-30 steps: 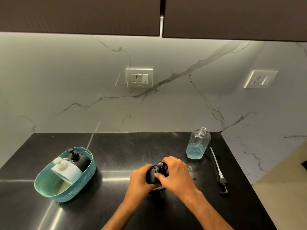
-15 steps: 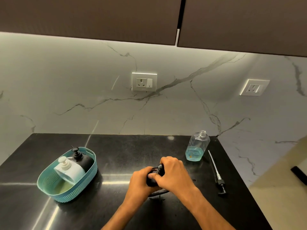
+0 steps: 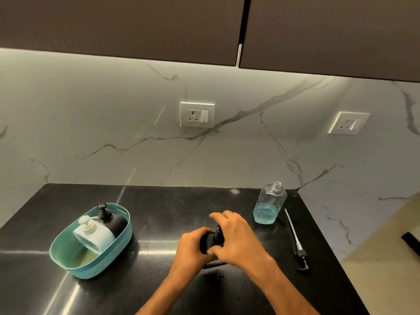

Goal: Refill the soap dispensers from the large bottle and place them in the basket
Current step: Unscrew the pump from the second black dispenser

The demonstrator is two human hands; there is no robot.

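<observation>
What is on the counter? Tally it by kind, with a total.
Soap dispensers: 3 (white and black in the basket, black in both hands)
Clear refill bottle: 1
Loose pump: 1
Teal basket: 1
Total: 6

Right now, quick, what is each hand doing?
Left hand: grips the body of the black dispenser.
Right hand: curled round the black pump top of that dispenser.

Home kitchen, black countertop (image 3: 159, 208), marble backsplash (image 3: 91, 123), wall sockets (image 3: 197, 114), overhead cabinets (image 3: 113, 23)
</observation>
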